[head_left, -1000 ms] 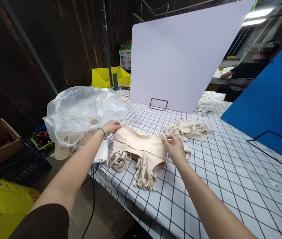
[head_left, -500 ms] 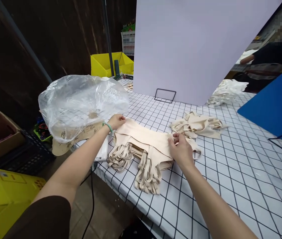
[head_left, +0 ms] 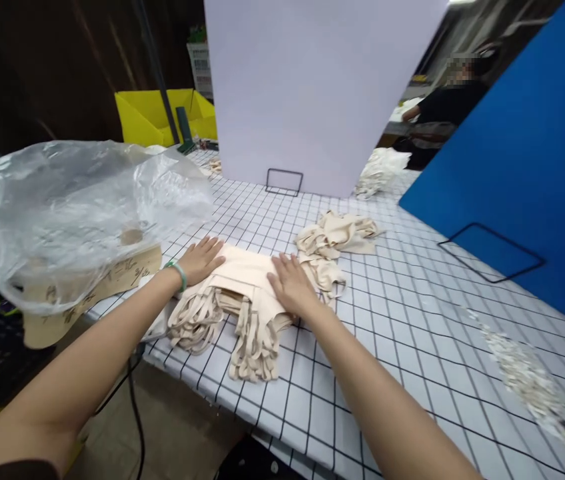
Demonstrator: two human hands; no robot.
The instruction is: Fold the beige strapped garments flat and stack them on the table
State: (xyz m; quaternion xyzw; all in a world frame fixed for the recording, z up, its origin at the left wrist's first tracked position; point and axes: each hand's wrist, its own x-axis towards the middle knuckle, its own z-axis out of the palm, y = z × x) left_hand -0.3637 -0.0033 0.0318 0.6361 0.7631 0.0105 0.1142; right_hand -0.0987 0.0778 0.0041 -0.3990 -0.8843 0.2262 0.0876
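Note:
A stack of beige garments (head_left: 235, 293) with dangling straps lies at the near left edge of the checked table (head_left: 387, 333). My left hand (head_left: 201, 260), a green bangle on its wrist, rests flat with fingers spread on the stack's left side. My right hand (head_left: 290, 285) presses flat on its right side. Neither hand grips anything. A loose pile of the same beige garments (head_left: 335, 237) lies just beyond my right hand.
A large clear plastic bag (head_left: 77, 213) over a cardboard box bulges at the left. A white board (head_left: 312, 87) and a blue board (head_left: 517, 153) stand on wire stands. White scraps (head_left: 527, 373) lie at the right. Another person (head_left: 442, 107) sits beyond, near a white pile (head_left: 380, 172).
Both hands let go of the garment's edges and now press flat on the stack. The camera has swung right and down.

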